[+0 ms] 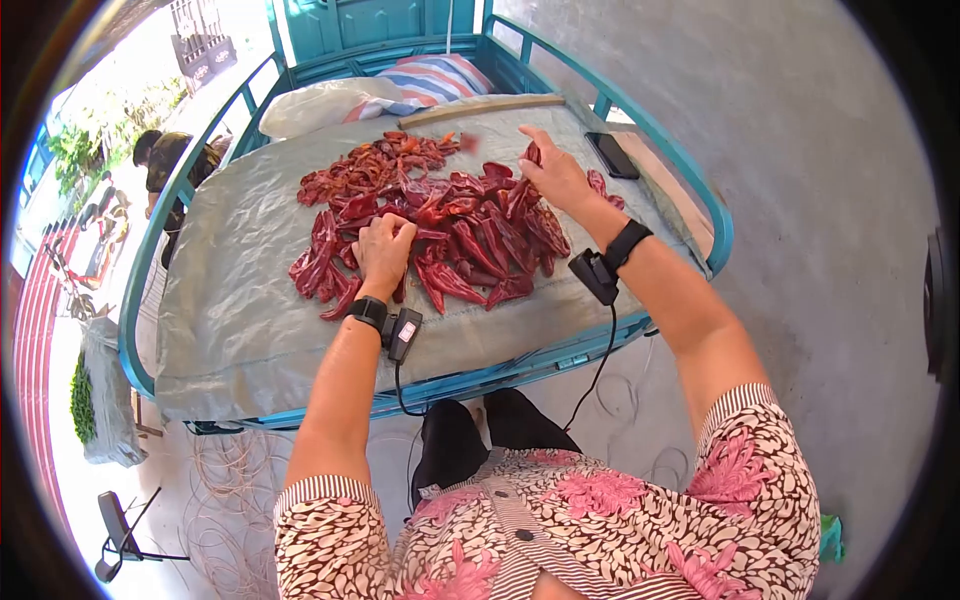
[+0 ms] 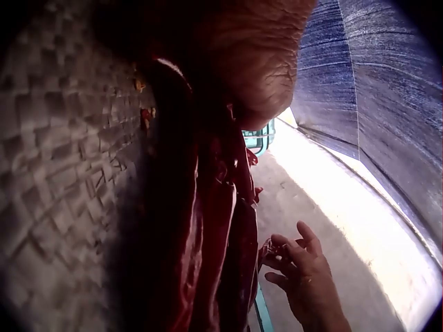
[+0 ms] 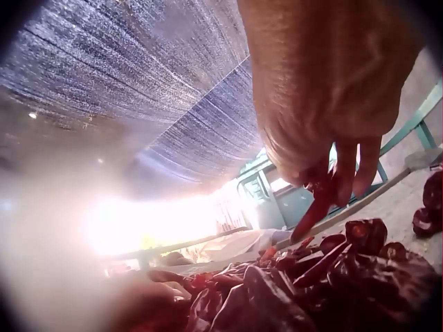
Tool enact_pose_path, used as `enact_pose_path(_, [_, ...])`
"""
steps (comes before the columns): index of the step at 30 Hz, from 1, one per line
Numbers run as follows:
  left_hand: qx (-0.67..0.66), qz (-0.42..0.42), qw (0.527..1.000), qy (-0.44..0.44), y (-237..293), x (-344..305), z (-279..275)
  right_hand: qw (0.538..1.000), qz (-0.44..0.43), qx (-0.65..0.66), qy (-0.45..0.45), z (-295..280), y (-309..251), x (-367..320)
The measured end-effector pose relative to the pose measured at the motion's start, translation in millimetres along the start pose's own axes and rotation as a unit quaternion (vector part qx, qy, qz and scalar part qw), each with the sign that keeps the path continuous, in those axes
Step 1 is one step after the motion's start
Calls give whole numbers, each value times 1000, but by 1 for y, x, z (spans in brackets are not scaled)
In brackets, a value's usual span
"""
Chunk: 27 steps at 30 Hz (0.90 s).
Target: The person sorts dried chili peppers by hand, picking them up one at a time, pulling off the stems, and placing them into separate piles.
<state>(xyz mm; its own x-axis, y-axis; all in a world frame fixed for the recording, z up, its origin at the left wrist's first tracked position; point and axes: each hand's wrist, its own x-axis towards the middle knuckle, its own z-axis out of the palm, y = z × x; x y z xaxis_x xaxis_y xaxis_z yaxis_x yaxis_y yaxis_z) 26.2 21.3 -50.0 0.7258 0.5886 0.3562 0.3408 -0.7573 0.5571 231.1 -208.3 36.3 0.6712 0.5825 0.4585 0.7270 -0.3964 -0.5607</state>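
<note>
A heap of dark red, wrinkled chili peppers lies on a grey-green woven sheet over a teal cart bed. My left hand is down at the heap's left side, fingers bent into the peppers. Its fingertips are hidden, so I cannot tell whether it grips one. Above the heap's right side, my right hand holds a red chili pepper with the index finger extended. In the right wrist view the pepper hangs below the fingers. A blurred red thing shows left of this hand.
Smaller, brighter red pepper pieces lie behind the heap. A phone sits on the right, close to the teal rail. A pale sack and a striped bag lie at the back. Cables hang from both wrist cameras.
</note>
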Motion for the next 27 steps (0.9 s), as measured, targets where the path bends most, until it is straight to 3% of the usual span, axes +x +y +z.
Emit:
enact_pose_path(4, [3,16,1000,17,-8,3,7,989,-64,71,-112,-15,3,21])
enact_pose_path(7, [4,11,1000,25,-7,3,8,988,-25,83,-131,-28,-5,23])
enact_pose_path(10, [7,14,1000,27,-5,2,6,981,-69,41,-175,-27,15,27])
enact_pose_path(13, [4,10,1000,18,-2,0,2,937,-33,239,-253,-32,14,23])
enact_pose_path(16, [17,27,999,11,-6,2,3,949,1,247,-198,-36,16,20])
enact_pose_path(19, [7,20,1000,13,-4,0,1,955,153,170,-188,-38,18,14])
enact_pose_path(22, [-12,19,1000,15,-3,-1,1,970,128,140,-154,-27,29,18])
enact_pose_path(25, [-25,18,999,17,0,-5,-3,984,-14,109,-137,-22,29,21])
enact_pose_path(27, [-31,14,999,11,1,-7,-4,975,-61,-172,-126,-25,38,15])
